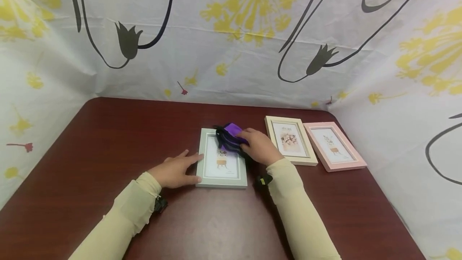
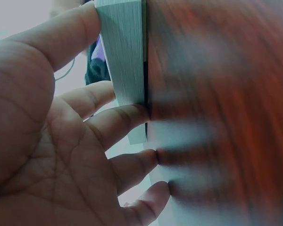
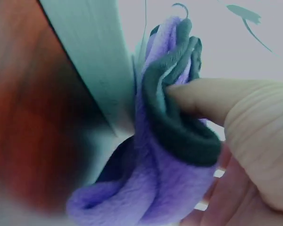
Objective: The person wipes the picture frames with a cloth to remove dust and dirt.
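A pale green picture frame (image 1: 221,183) lies flat on the dark red table, its print showing a potted plant on a small stool. My left hand (image 1: 177,170) rests at its left side with fingers spread; in the left wrist view the thumb and fingertips touch the frame's edge (image 2: 125,52). My right hand (image 1: 261,146) grips a bunched purple cloth with black trim (image 1: 232,137) over the frame's upper right part, covering that corner. Up close in the right wrist view, the thumb presses into a fold of the cloth (image 3: 155,179), which hangs over the frame's side.
To the right lie a cream picture frame (image 1: 311,159) with a flower print and a pink picture frame (image 1: 355,163) beside it. The wooden table (image 1: 90,163) ends at a white patterned curtain (image 1: 216,83) behind and on both sides.
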